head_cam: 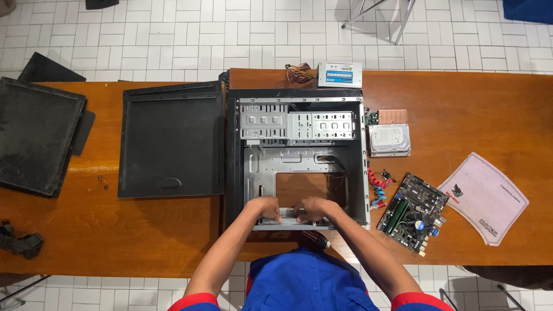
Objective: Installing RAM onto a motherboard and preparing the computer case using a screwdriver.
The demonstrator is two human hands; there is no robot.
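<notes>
Left hand (266,208) and right hand (314,208) curled on bare-metal rear edge of open black case (296,158); grip unclear, fingertips hidden.

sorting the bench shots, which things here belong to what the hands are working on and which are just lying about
In hand:
- open black metal computer case
- its silver rear panel strip, under the left hand and right hand

Lying about:
- black flat side panel
- green motherboard
- silver hard drive
- grey boxy power supply
- pale mouse pad
- red-handled screwdriver
</notes>
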